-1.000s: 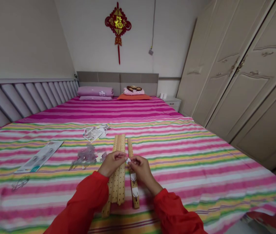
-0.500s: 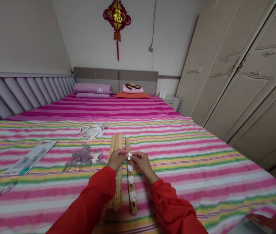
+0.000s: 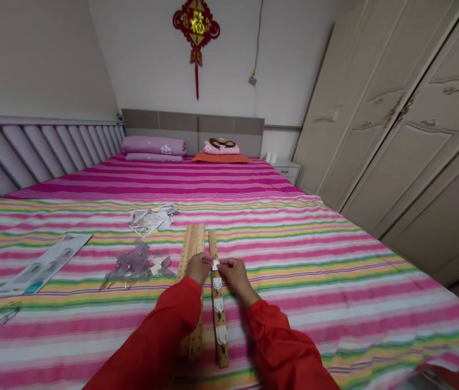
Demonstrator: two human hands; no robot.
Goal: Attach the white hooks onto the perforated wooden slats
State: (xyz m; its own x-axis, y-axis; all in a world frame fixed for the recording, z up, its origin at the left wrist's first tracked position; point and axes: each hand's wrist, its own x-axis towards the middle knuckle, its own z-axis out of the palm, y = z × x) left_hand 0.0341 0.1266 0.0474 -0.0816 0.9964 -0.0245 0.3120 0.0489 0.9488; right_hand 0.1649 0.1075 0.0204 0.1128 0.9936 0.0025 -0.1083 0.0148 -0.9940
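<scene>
My left hand (image 3: 199,267) and my right hand (image 3: 234,272) come together from both sides, fingertips pinched on a small white hook (image 3: 215,265). It sits at a narrow wooden strip (image 3: 223,357) lying lengthwise on the bed; whether it touches the wood I cannot tell. Nearer to me, several similar white hooks (image 3: 218,306) stand in a row along the strip. Just left of it lie pale wooden pieces with rows of holes (image 3: 192,244), partly covered by my left hand and red sleeve.
Left of the boards lies a clear plastic bag of small parts (image 3: 134,262), with more packaging (image 3: 148,221) behind it. Further left are a long blister pack (image 3: 46,265) and a thin loop (image 3: 2,317). Everything rests on a striped bedsheet (image 3: 335,292). A wardrobe (image 3: 408,135) stands at right.
Both hands and the white hook sit slightly lower in view, still together at the strip. The left hand's fingers are more curled. The whole view has shifted slightly.
</scene>
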